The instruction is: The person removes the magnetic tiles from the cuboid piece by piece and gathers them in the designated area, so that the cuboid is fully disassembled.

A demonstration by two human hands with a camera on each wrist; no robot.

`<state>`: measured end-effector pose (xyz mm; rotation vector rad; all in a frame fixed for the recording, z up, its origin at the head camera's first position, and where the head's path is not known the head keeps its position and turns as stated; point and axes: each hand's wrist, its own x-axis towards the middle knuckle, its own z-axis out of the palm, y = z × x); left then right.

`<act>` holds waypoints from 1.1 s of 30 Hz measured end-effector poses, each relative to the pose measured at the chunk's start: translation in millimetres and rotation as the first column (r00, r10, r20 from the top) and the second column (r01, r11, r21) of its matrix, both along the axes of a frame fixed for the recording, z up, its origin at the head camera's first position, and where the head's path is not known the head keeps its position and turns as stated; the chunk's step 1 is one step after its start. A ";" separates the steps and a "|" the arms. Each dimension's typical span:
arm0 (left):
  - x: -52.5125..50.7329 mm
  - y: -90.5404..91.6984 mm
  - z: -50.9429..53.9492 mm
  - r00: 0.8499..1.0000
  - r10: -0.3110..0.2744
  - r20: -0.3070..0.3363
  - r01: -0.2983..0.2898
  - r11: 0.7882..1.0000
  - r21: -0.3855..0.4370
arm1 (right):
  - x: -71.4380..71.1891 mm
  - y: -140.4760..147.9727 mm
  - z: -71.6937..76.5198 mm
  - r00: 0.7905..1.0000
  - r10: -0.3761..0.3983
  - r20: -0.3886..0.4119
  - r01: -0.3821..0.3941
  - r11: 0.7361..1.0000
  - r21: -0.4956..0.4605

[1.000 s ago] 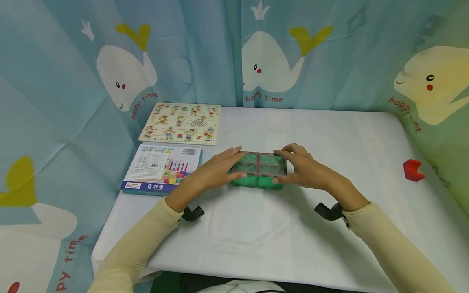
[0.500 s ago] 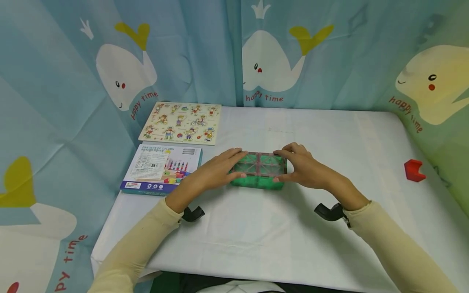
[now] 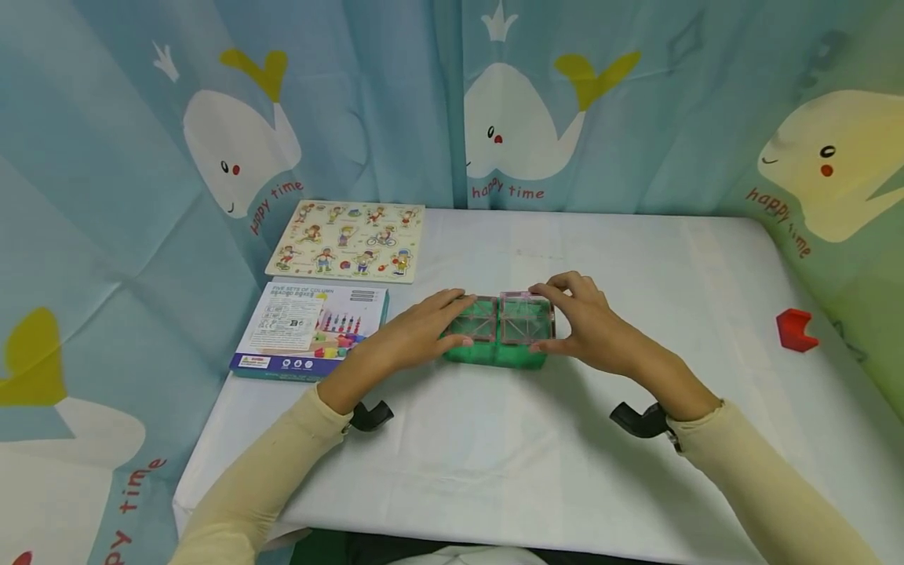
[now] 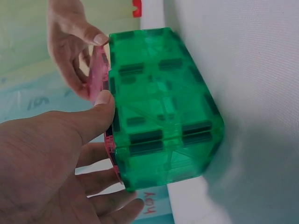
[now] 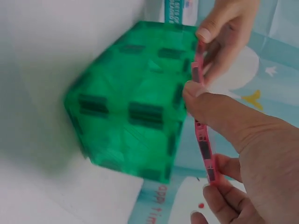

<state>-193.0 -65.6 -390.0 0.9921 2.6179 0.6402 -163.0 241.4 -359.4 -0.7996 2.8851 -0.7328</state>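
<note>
Head view: a whale-print curtain (image 3: 410,110) is hung behind a white-covered table (image 3: 508,439). At the table's left, a picture board (image 3: 346,239) is laid beyond a printed carton (image 3: 289,326). Near the middle a green translucent box (image 3: 494,355) is set down; it is judged light, stiff, smooth and rather slippery, its seams likely to part under hard squeezing, so it is best held gently by opposite walls. Its top rim is gripped at the left end by the left hand (image 3: 427,328), thumb in front, fingers behind. By the right hand (image 3: 589,328) the right pink tile (image 3: 527,322) is pinched at opposite edges and held tilted off the box; such a tile is best taken by its edges. Far right, a red block (image 3: 796,329) is seen.
</note>
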 end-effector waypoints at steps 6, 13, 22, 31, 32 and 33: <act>0.7 -2.2 -0.4 1.000 0.004 -0.008 -0.004 1.000 -0.003 | -5.3 22.2 14.2 0.999 -0.037 -0.030 0.036 0.999 -0.034; 2.1 -2.3 -1.0 1.000 0.002 -0.014 -0.002 1.000 0.004 | -26.2 79.7 18.2 0.984 -0.175 0.041 0.173 0.984 0.036; 3.0 -2.4 -0.4 1.000 -0.005 -0.027 0.005 1.000 -0.001 | -52.4 171.1 -5.1 0.932 -0.339 0.128 0.312 0.931 0.191; 0.9 -1.6 -1.0 0.999 -0.020 -0.040 0.020 1.000 -0.005 | -67.2 233.3 -23.4 0.915 -0.374 0.151 0.306 0.888 0.344; 0.9 -1.7 -1.0 0.999 -0.019 -0.043 0.019 1.000 -0.007 | -69.7 237.3 -23.6 0.916 -0.370 0.154 0.297 0.885 0.359; 1.0 -1.8 -1.1 0.999 -0.020 -0.046 0.019 1.000 -0.010 | -72.6 240.7 -23.6 0.917 -0.365 0.162 0.287 0.884 0.369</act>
